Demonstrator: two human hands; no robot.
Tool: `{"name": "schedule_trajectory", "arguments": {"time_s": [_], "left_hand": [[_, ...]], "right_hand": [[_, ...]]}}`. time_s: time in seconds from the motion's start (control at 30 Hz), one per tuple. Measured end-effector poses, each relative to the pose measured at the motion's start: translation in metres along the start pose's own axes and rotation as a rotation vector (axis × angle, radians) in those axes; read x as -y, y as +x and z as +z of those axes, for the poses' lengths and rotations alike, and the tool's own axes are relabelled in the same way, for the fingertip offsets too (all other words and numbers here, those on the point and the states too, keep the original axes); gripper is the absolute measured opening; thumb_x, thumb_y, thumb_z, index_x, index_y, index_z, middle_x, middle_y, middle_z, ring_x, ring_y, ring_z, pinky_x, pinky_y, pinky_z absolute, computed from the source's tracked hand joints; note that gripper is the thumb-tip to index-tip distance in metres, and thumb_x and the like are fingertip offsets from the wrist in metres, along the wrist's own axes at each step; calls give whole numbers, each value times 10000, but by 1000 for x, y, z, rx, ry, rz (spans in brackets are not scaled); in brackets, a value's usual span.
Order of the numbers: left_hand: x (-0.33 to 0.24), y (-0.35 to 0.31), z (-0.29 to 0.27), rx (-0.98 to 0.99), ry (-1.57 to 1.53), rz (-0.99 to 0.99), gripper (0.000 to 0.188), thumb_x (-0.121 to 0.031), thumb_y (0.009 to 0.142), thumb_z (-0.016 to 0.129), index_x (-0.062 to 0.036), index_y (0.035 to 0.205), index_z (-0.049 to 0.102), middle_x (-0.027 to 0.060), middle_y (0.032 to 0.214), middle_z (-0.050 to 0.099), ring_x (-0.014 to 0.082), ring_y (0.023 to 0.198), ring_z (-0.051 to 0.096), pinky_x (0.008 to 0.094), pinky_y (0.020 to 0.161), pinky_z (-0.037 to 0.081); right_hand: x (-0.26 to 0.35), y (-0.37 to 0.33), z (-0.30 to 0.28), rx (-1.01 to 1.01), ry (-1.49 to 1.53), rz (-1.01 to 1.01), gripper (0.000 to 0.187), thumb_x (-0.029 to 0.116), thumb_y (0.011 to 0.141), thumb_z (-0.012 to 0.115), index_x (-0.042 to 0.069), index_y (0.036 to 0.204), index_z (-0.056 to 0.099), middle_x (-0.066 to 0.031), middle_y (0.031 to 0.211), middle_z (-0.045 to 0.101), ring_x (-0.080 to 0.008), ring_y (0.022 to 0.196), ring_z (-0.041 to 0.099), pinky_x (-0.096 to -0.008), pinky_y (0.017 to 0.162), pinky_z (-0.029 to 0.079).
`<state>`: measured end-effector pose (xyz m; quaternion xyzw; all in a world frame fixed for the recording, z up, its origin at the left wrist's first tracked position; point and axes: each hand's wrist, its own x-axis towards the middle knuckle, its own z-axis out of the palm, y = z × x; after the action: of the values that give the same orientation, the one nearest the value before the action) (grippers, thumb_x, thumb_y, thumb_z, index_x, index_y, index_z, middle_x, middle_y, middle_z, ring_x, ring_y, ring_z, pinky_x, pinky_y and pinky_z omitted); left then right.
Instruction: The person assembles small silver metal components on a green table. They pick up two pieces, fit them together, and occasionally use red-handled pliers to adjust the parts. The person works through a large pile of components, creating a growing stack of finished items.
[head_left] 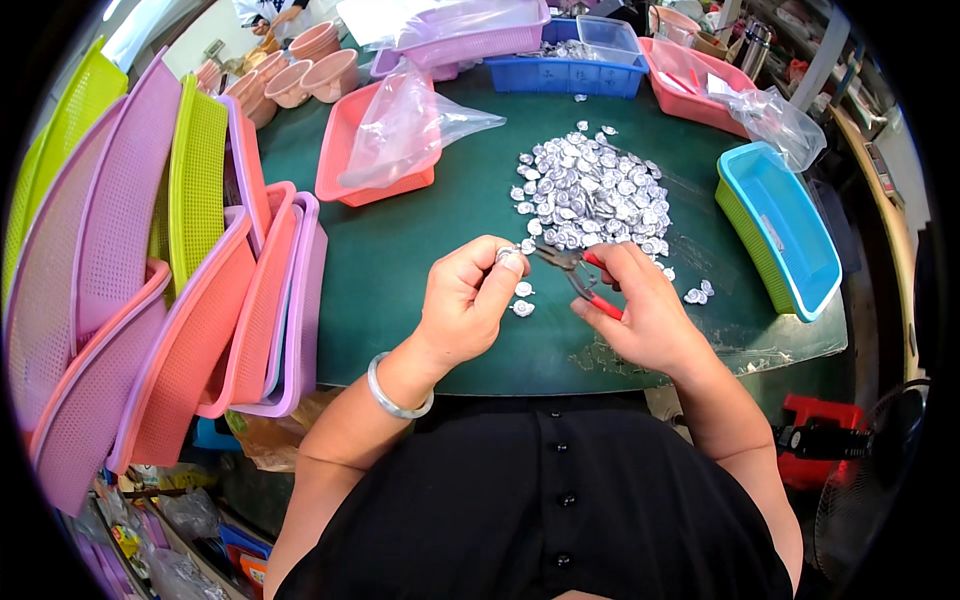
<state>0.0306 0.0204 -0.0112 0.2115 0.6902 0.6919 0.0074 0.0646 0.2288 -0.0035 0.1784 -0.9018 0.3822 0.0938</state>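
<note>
Pliers [570, 264] above desk [390, 240], just off near edge of silver pile [595, 190] — nose toward upper left, long axis sloping down-right to red handles, handles apart. Right hand [650, 310] curled round handles. Left hand [462, 302] pinching silver piece [508, 254] between thumb and fingers, beside pliers' tip — contact unclear. Count: one pliers, one piece pinched, two loose pieces [522, 309] by left thumb; pile too dense to count.
</note>
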Motion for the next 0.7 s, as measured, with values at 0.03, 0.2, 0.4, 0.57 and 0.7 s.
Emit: {"name": "schedule_trajectory", "arguments": {"time_s": [0.03,0.2,0.4,0.57,0.7], "left_hand": [[0,0,0,9,12,4,147,-89,905,518,-3,803,582,-32,672,509,23,597,409,201,514,350],[-2,0,0,63,51,4,125,-79,891,529,4,817,585,-3,688,524,42,590,432,213,513,367],[1,0,2,115,116,73,142,-80,910,490,-8,828,579,-24,654,492,26,543,417,191,484,341],[6,0,2,129,126,88,154,-82,920,474,-14,825,574,-38,651,480,16,528,410,178,476,335],[6,1,3,144,144,110,158,-85,921,472,-12,823,571,-34,652,481,21,529,415,179,478,339]], "right_hand": [[0,2,-1,5,-25,-33,430,194,736,713,15,1077,522,-142,894,532,-317,793,542,-388,676,451],[0,4,-1,14,-82,-81,437,190,729,715,9,1075,519,-146,890,533,-324,796,538,-392,677,446],[1,4,1,47,-76,-32,430,204,734,707,8,1064,513,-153,891,539,-329,816,545,-399,679,448],[1,3,-2,65,-108,-75,424,185,730,699,2,1062,510,-155,894,543,-331,828,548,-402,688,447],[0,2,-1,51,-75,-70,418,178,729,695,-2,1058,509,-156,895,544,-333,833,548,-403,691,446]]}}
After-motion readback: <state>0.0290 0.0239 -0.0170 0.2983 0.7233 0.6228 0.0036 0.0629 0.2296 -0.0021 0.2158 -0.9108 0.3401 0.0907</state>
